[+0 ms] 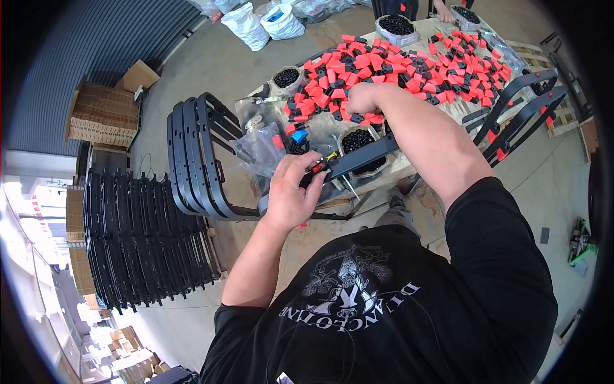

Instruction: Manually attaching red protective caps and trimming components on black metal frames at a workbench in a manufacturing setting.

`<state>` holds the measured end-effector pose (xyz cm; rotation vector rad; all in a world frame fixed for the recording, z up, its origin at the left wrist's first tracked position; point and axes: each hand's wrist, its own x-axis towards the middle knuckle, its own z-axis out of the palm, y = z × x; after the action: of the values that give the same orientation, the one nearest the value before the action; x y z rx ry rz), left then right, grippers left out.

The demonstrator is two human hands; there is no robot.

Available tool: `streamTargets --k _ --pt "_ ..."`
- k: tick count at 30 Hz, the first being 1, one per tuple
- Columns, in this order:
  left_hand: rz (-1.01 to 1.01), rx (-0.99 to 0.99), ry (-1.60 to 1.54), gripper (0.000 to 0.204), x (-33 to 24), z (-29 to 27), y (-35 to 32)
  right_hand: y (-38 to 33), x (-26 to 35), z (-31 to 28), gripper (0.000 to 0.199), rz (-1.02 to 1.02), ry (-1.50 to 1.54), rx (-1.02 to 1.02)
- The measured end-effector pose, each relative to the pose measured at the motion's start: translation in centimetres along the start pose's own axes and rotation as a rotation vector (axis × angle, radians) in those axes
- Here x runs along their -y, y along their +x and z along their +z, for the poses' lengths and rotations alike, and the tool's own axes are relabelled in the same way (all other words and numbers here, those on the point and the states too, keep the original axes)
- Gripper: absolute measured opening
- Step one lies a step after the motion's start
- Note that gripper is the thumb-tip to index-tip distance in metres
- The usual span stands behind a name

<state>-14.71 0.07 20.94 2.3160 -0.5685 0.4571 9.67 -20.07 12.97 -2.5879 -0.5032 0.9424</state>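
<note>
My left hand (294,189) is at the left part of a black metal bar (371,155). Its thumb and fingers close round a small red-and-black piece (318,168), with a bit of yellow beside it. Further off, my right hand (366,99) reaches over the bar to the near edge of a heap of red-and-black plastic parts (364,62). Its fingers curl down among them, and the tips are hidden. Below the right hand, an open bag of small black pieces (358,139) lies partly behind the bar.
Bent black frames (195,160) stand left of the table, others (521,105) at its right end. More bags of black pieces (396,25) sit around the heap. Stacked black frames (150,240) and flat cardboard (105,121) are further left. Another person's hand (443,11) shows across the table.
</note>
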Motion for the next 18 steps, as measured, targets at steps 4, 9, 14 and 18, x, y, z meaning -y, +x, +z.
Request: streamTargets --k 4,9,14,18 --pt "-0.066 0.096 0.005 0.027 -0.1 0.1 0.0 0.3 -0.4 0.3 0.034 -0.01 0.055 -0.01" --pt "-0.13 0.089 -0.027 0.021 0.1 0.2 -0.1 -0.7 0.3 -0.3 0.038 -0.005 0.062 -0.008" --pt "-0.085 0.046 -0.002 0.019 -0.1 0.4 0.2 -0.4 0.1 -0.3 0.041 -0.012 0.067 0.014" --pt "-0.069 0.035 -0.045 0.019 0.3 0.8 0.0 -0.4 0.2 -0.3 0.039 -0.019 0.047 -0.002"
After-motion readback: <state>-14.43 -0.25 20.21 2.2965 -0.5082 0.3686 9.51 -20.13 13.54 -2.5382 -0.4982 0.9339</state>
